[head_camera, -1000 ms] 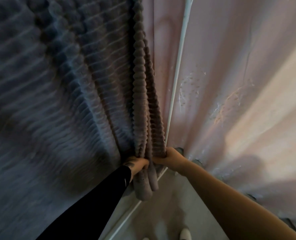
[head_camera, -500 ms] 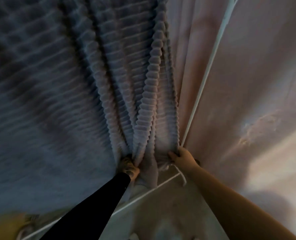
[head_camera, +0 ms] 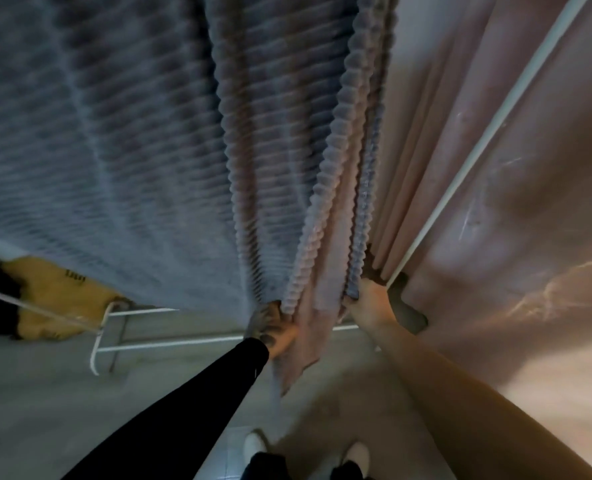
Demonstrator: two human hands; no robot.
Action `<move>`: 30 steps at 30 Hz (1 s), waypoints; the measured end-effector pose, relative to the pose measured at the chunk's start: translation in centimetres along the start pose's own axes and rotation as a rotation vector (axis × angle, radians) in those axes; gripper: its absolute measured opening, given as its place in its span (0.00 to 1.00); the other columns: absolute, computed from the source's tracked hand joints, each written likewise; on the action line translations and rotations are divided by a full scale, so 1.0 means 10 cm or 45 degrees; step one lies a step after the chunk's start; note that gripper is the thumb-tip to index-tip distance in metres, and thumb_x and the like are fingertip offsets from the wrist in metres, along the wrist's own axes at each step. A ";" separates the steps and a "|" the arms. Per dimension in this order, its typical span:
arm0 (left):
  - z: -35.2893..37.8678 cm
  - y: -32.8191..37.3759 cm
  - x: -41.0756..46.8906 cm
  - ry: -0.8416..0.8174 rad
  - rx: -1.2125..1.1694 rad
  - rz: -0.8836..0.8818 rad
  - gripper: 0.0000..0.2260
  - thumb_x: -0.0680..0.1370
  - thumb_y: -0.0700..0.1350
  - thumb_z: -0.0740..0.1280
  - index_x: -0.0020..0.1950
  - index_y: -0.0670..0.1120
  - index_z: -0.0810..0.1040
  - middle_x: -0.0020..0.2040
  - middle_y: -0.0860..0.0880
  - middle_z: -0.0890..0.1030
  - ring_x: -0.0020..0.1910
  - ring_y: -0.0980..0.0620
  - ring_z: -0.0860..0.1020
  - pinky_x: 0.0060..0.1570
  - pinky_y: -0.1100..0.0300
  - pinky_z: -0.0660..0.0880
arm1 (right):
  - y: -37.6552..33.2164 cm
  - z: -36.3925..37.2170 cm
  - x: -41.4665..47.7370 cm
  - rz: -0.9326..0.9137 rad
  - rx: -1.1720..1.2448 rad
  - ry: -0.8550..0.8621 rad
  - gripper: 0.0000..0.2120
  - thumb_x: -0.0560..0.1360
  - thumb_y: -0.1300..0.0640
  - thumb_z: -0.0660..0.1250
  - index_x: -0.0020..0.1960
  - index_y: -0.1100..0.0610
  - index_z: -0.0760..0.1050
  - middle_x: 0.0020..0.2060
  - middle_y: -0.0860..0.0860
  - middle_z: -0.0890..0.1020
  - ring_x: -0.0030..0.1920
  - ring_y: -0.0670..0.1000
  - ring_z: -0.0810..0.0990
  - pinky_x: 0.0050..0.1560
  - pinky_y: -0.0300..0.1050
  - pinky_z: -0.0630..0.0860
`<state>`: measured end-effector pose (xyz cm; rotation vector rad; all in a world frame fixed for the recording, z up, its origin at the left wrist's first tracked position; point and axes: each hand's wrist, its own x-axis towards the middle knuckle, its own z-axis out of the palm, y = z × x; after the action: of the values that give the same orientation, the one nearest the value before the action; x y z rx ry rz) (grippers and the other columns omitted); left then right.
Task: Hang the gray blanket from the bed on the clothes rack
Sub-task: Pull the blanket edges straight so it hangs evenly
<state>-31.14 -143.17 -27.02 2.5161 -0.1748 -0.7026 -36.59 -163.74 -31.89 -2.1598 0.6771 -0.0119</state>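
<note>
Fleecy, ribbed blanket (head_camera: pixel 121 161) hung soft and bulky; your left hand (head_camera: pixel 272 327) and right hand (head_camera: pixel 370 301) each closed on its gathered lower folds.

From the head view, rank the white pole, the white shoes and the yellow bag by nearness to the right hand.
Measured from the right hand:
1. White pole, right beside it.
2. White shoes, below on the floor.
3. Yellow bag, far left by the rack's lower bars.

Pink curtain (head_camera: pixel 529 202) fills the right of the frame, warm light on its lower right. Grey floor (head_camera: pixel 45 410) spans the bottom; a yellow bag (head_camera: pixel 62 296) sits at left.
</note>
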 end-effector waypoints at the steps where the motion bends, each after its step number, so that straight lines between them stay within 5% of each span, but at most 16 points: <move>1: 0.01 0.02 -0.06 -0.020 -0.026 0.035 0.11 0.73 0.45 0.74 0.54 0.43 0.83 0.50 0.43 0.86 0.52 0.41 0.84 0.51 0.53 0.80 | 0.01 0.02 -0.01 -0.001 -0.025 -0.013 0.06 0.77 0.64 0.71 0.51 0.65 0.84 0.48 0.63 0.86 0.52 0.64 0.84 0.44 0.47 0.73; 8: 0.11 0.22 -0.30 -0.036 -0.075 0.258 0.14 0.67 0.48 0.69 0.50 0.45 0.79 0.44 0.48 0.82 0.48 0.42 0.82 0.43 0.57 0.75 | 0.18 0.09 -0.09 0.087 -0.167 -0.083 0.14 0.76 0.67 0.67 0.60 0.64 0.82 0.50 0.60 0.82 0.57 0.66 0.83 0.57 0.55 0.81; 12: 0.17 0.31 -0.37 -0.030 -0.126 0.347 0.24 0.64 0.54 0.67 0.58 0.47 0.80 0.50 0.49 0.85 0.51 0.44 0.83 0.49 0.55 0.79 | 0.38 0.11 -0.22 0.240 -0.173 -0.139 0.12 0.77 0.62 0.69 0.59 0.64 0.83 0.53 0.63 0.86 0.57 0.64 0.85 0.54 0.54 0.81; 21: 0.05 0.64 -0.19 0.099 -0.216 0.412 0.13 0.72 0.41 0.69 0.55 0.44 0.77 0.46 0.44 0.81 0.48 0.40 0.80 0.47 0.49 0.78 | 0.57 -0.03 -0.27 0.289 -0.128 -0.327 0.16 0.68 0.59 0.79 0.55 0.60 0.86 0.50 0.59 0.89 0.56 0.58 0.87 0.55 0.51 0.84; 27: -0.45 0.82 0.13 0.205 -0.171 0.396 0.21 0.72 0.41 0.73 0.64 0.49 0.77 0.54 0.49 0.83 0.54 0.45 0.81 0.56 0.56 0.78 | 0.35 -0.15 -0.17 0.204 -0.106 -0.348 0.02 0.71 0.59 0.73 0.43 0.56 0.83 0.43 0.57 0.85 0.54 0.61 0.85 0.43 0.43 0.72; 30: -0.53 0.83 0.16 0.188 -0.117 0.386 0.21 0.71 0.40 0.73 0.63 0.48 0.78 0.51 0.49 0.83 0.52 0.45 0.82 0.51 0.60 0.75 | 0.32 -0.16 -0.14 0.203 -0.078 -0.361 0.09 0.73 0.59 0.73 0.52 0.62 0.85 0.51 0.59 0.87 0.57 0.60 0.85 0.47 0.46 0.76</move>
<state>-26.92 -148.33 -19.65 2.3713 -0.4492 -0.3922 -39.68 -165.82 -32.89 -2.1042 0.6880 0.3969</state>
